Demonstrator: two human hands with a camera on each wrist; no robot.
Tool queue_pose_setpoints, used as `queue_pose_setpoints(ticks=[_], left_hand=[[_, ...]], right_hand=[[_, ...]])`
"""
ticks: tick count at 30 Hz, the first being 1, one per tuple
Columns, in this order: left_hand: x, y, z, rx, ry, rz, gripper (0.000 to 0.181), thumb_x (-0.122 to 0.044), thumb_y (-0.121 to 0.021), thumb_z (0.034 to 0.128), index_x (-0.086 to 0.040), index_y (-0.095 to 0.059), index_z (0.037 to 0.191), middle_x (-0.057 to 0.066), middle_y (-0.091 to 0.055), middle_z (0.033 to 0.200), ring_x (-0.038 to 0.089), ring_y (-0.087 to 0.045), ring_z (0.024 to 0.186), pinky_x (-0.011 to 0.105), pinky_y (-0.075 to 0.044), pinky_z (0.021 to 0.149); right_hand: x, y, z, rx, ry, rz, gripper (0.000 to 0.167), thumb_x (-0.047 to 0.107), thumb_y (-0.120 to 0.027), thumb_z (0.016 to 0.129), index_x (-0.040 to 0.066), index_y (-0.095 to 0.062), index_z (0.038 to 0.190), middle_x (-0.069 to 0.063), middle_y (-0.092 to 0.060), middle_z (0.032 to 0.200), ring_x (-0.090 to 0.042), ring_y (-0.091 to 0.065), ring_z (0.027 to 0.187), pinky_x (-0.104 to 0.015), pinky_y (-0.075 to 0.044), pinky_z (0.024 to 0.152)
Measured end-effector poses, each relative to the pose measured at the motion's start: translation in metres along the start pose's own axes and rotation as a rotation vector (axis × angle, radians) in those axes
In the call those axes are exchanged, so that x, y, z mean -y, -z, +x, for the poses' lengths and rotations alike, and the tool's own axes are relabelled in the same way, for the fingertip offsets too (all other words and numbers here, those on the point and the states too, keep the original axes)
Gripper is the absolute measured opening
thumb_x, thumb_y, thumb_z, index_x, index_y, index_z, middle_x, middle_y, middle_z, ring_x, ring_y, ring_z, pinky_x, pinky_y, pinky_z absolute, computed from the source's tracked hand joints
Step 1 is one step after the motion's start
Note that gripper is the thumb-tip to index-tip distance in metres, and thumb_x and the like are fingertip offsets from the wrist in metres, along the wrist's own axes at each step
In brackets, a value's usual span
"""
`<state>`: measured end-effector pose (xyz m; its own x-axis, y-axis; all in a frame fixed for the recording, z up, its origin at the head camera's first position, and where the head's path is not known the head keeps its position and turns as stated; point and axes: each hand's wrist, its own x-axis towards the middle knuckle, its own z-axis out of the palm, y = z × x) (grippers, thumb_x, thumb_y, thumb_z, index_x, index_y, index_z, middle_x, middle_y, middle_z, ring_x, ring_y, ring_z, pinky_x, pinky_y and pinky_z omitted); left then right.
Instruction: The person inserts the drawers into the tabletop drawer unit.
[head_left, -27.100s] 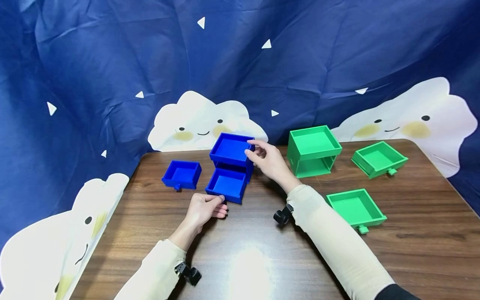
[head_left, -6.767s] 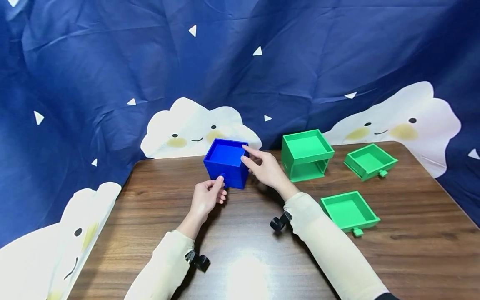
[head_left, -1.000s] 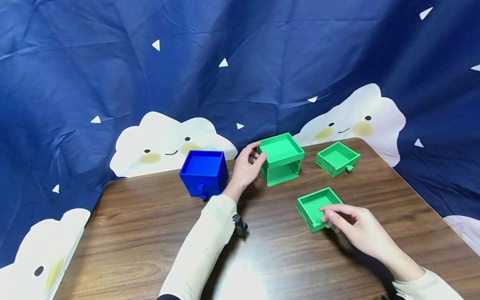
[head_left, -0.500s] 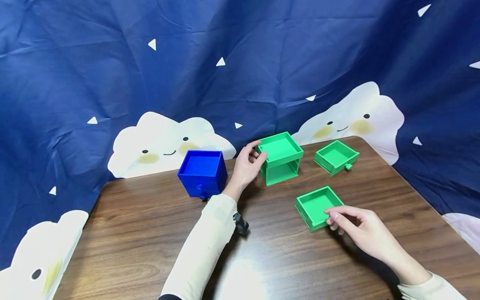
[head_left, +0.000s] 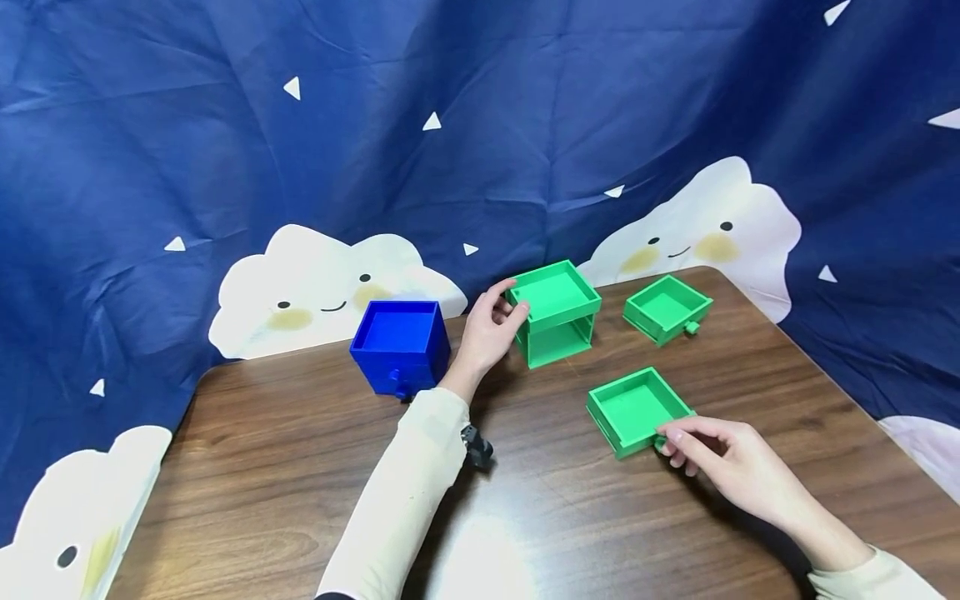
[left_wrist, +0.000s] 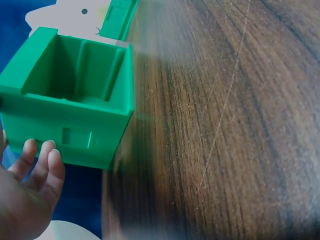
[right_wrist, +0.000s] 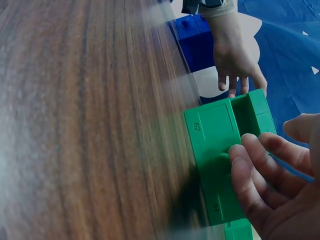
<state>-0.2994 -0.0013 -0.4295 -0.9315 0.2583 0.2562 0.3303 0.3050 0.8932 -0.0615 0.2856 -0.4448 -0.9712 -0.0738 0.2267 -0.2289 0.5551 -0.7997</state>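
Observation:
In the head view my left hand [head_left: 487, 333] is at the left side of the green cabinet [head_left: 558, 308], thumb and index finger touching its top rim. The left wrist view shows the other fingers [left_wrist: 54, 167] extended against the cabinet's side wall. The cabinet has a tray top and a hollow front. My right hand [head_left: 738, 462] is at the near right corner of a green drawer [head_left: 637, 408] lying on the table. In the right wrist view its fingers [right_wrist: 245, 165] lie beside the drawer's round knob [right_wrist: 223, 161], the thumb held apart. Whether they touch the knob, I cannot tell.
Another green drawer [head_left: 667, 308] with a knob lies right of the cabinet. The blue cabinet [head_left: 401, 346] stands left of my left hand, drawers pushed in. A blue cloth with white clouds hangs behind the wooden table [head_left: 285, 467].
Both blue drawers are now inside the blue cabinet. My left hand has moved from there to the green cabinet. The near green drawer has turned; my right hand has shifted back toward its knob.

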Motion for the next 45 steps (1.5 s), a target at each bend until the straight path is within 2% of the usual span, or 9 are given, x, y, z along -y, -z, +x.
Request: queue_pose_setpoints(ticks=[14,26,34,41,45], left_hand=[[0.003,-0.002,0.001,-0.003,0.014,-0.03,0.05,-0.03,-0.07,0.1037,-0.019,-0.062,0.152,0.0,-0.059,0.104,0.01,-0.055,0.089,0.023,-0.047,0.084],[0.005,-0.001,-0.001,-0.013,0.009,-0.04,0.05,-0.027,-0.07,0.1032,-0.018,-0.062,0.151,0.0,-0.059,0.102,0.01,-0.055,0.087,0.022,-0.047,0.082],[0.002,-0.002,0.0,-0.012,0.012,-0.044,0.05,-0.025,-0.07,0.1035,-0.016,-0.062,0.152,0.0,-0.058,0.101,0.01,-0.055,0.086,0.022,-0.046,0.081],[0.001,-0.002,0.0,-0.007,0.017,-0.043,0.05,-0.025,-0.071,0.1035,-0.017,-0.061,0.152,-0.001,-0.058,0.1,0.009,-0.055,0.085,0.022,-0.046,0.08],[0.002,-0.001,0.0,-0.001,0.022,-0.063,0.05,-0.026,-0.071,0.1038,-0.017,-0.061,0.152,-0.003,-0.058,0.099,0.009,-0.054,0.084,0.022,-0.046,0.079]], right_hand=[[-0.011,0.005,-0.01,0.017,-0.026,-0.003,0.014,-0.003,-0.064,0.105,-0.005,-0.076,0.11,0.01,-0.075,0.083,-0.004,-0.069,0.07,-0.023,-0.057,0.06],[-0.015,0.008,-0.015,0.054,-0.141,-0.024,0.02,0.005,-0.061,0.109,-0.004,-0.076,0.117,0.01,-0.074,0.084,-0.004,-0.067,0.067,-0.026,-0.055,0.056],[-0.017,0.008,-0.015,0.125,-0.245,0.077,0.028,0.01,-0.057,0.112,-0.01,-0.072,0.123,0.007,-0.074,0.085,-0.01,-0.066,0.062,-0.03,-0.056,0.054],[-0.024,0.009,-0.01,0.245,-0.347,0.307,0.041,0.012,-0.049,0.116,-0.024,-0.059,0.132,0.002,-0.076,0.09,-0.01,-0.069,0.064,-0.033,-0.06,0.054],[-0.025,0.008,-0.007,0.291,-0.413,0.4,0.041,0.016,-0.049,0.116,-0.021,-0.061,0.132,-0.001,-0.076,0.091,-0.01,-0.069,0.065,-0.033,-0.061,0.054]])
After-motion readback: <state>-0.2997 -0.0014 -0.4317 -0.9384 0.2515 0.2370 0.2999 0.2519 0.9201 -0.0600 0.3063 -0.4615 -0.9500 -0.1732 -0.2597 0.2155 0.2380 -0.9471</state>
